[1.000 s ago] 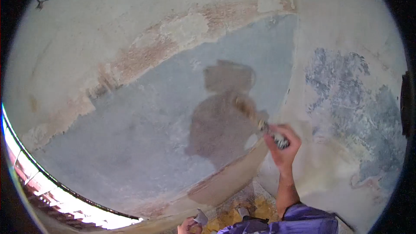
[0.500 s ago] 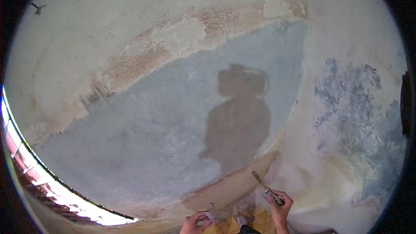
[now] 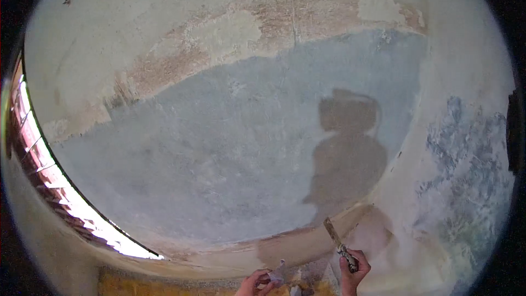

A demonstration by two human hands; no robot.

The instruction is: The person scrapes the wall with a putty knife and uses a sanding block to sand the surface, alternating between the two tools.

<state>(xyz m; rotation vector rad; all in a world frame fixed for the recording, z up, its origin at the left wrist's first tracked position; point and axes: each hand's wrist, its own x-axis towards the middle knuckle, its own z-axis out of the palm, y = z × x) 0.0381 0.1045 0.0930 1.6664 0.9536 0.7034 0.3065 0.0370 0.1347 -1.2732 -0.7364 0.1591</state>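
Observation:
My right hand is closed round the handle of a scraper. Its long narrow blade points up and left toward the foot of the wall, and the handle looks mottled with dried smears. To the left, my left hand pinches a small pale, whitish piece with a thin tip sticking up; its kind does not show clearly. Ahead of both hands stands a wall with a large blue-grey painted area.
Above the blue-grey paint runs a rough brownish stripped band. Patchy blue paint marks the right wall. A bright barred opening curves along the left. A shoe shows on the yellowish floor below.
My view has turned, so the wall and my shadow sit farther right. Both hands appear slightly lower and keep hold of the scraper and the pale piece.

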